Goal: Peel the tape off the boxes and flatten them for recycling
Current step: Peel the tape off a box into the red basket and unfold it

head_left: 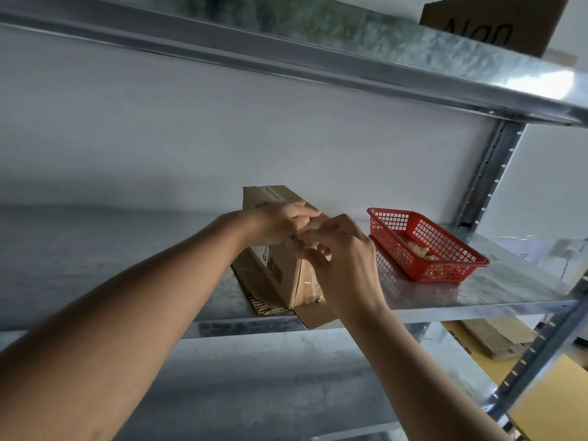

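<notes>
The right hand has its grip pinched on the tape atop the box; the left hand holds the box, whose long side runs away from the person.

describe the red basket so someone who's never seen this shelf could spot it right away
On the middle metal shelf, look right of the cardboard box that both hands are working on. The red basket sits there near the shelf's right upright, shallow, with lattice walls. It is the only red thing in view and holds some pale scraps.
</notes>
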`<action>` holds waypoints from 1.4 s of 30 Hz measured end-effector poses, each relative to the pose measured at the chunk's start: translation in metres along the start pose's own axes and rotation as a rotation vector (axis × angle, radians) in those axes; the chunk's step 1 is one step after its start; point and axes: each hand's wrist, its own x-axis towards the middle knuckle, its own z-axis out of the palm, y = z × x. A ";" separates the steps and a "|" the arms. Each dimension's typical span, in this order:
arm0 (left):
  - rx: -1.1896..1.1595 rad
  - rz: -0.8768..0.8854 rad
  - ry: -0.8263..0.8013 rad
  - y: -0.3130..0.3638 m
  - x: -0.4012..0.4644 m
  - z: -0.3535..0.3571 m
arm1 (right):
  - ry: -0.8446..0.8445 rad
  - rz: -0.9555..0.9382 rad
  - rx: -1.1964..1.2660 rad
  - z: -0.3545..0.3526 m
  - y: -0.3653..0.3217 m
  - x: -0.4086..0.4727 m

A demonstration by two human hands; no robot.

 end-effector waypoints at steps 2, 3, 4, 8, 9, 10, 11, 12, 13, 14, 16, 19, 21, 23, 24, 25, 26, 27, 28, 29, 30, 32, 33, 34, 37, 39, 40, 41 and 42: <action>-0.027 -0.010 0.000 0.000 -0.001 -0.001 | 0.053 -0.060 -0.011 0.000 0.000 -0.001; -0.035 -0.013 0.000 0.000 -0.002 -0.001 | 0.065 -0.075 -0.015 0.000 0.000 -0.002; -0.039 -0.017 -0.002 0.001 -0.002 -0.001 | 0.065 -0.086 -0.021 0.000 0.000 -0.002; -0.033 -0.015 -0.002 0.003 -0.004 -0.001 | 0.109 -0.196 -0.139 0.000 0.005 -0.009; -0.026 -0.011 0.002 0.004 -0.004 0.000 | 0.140 -0.219 -0.161 0.001 0.005 -0.013; -0.024 -0.007 0.007 0.004 -0.003 0.000 | 0.169 -0.229 -0.172 0.003 0.004 -0.017; -0.030 -0.007 0.009 0.005 -0.003 0.001 | 0.197 -0.227 -0.170 0.005 0.002 -0.021; -0.038 -0.008 0.010 0.005 -0.003 0.001 | 0.219 -0.211 -0.149 0.007 0.000 -0.024; -0.042 -0.008 0.010 0.005 -0.003 0.001 | 0.234 -0.180 -0.097 0.009 -0.001 -0.025; -0.040 -0.006 0.010 0.005 -0.003 0.001 | 0.245 -0.133 -0.019 0.009 -0.002 -0.024; -0.019 0.000 0.017 0.003 -0.004 0.002 | 0.263 -0.013 0.153 0.005 -0.002 -0.021; -0.002 -0.004 0.039 0.001 -0.004 0.003 | 0.260 0.167 0.305 0.000 -0.001 -0.021; -0.002 -0.008 0.045 0.001 -0.003 0.004 | 0.247 0.239 0.316 -0.001 0.001 -0.023; 0.017 0.002 0.046 0.001 -0.002 0.004 | 0.235 0.282 0.269 -0.003 0.003 -0.023; 0.022 0.002 0.045 0.000 -0.002 0.004 | 0.241 0.290 0.244 -0.004 0.004 -0.023; 0.022 -0.002 0.044 0.000 -0.001 0.004 | 0.254 0.290 0.218 -0.006 0.004 -0.023; 0.019 -0.007 0.045 0.000 0.000 0.005 | 0.270 0.292 0.199 -0.007 0.004 -0.022; 0.018 -0.010 0.048 0.000 0.001 0.005 | 0.283 0.301 0.189 -0.007 0.004 -0.021; 0.019 -0.013 0.052 0.000 0.002 0.005 | 0.286 0.314 0.191 -0.006 0.005 -0.020; 0.019 -0.015 0.056 -0.001 0.002 0.005 | 0.280 0.316 0.191 -0.006 0.006 -0.019; 0.018 -0.018 0.058 -0.001 0.003 0.006 | 0.265 0.301 0.185 -0.006 0.007 -0.018; 0.012 -0.024 0.058 -0.001 0.004 0.007 | 0.218 0.250 0.158 -0.004 0.007 -0.018; 0.008 -0.024 0.059 -0.001 0.004 0.007 | 0.186 0.226 0.148 -0.003 0.006 -0.018; 0.006 -0.025 0.061 -0.001 0.005 0.007 | 0.153 0.200 0.137 -0.001 0.005 -0.019; 0.010 -0.029 0.055 0.001 0.005 0.007 | 0.115 0.126 0.137 0.007 -0.003 -0.021; -0.005 -0.030 0.049 0.002 0.004 0.007 | 0.098 0.125 0.178 0.008 -0.007 -0.019; -0.018 -0.036 0.054 0.003 0.004 0.007 | 0.072 0.136 0.180 0.008 -0.007 -0.018; -0.027 -0.042 0.060 0.002 0.004 0.007 | 0.041 0.144 0.159 0.008 -0.007 -0.017; -0.027 -0.045 0.061 0.002 0.004 0.007 | 0.021 0.145 0.123 0.007 -0.005 -0.017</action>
